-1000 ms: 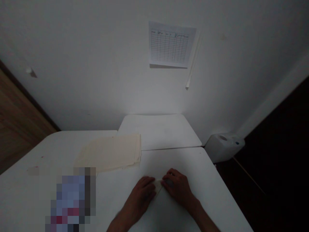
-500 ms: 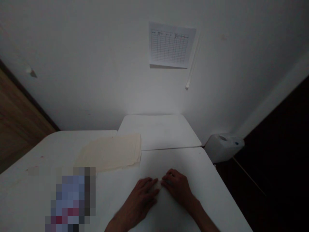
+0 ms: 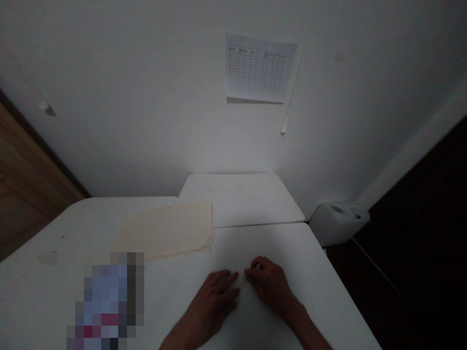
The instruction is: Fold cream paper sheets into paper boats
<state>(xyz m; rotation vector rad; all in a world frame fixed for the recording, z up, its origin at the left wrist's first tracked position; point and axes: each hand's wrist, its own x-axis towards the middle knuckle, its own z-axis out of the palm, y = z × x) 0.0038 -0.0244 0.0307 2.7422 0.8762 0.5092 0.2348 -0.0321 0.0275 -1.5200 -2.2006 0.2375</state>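
Observation:
Both my hands rest on a pale sheet of paper (image 3: 251,316) lying on the white table (image 3: 171,291) in front of me. My left hand (image 3: 215,301) lies flat with its fingers stretched out, pressing on the sheet near its folded tip (image 3: 241,278). My right hand (image 3: 268,284) lies beside it with bent fingers, their tips pressed down on the same tip. The fingertips of the two hands nearly touch. The sheet is hard to tell from the table in the dim light.
A stack of cream paper sheets (image 3: 168,231) lies to the left, farther back. A blurred-out patch (image 3: 105,301) covers the near left. A second small white table (image 3: 241,197) stands against the wall, a white container (image 3: 337,221) on the floor at right, a printed chart (image 3: 260,68) on the wall.
My left hand has slid slightly forward and to the right along the sheet toward the tip. My right hand has hardly moved.

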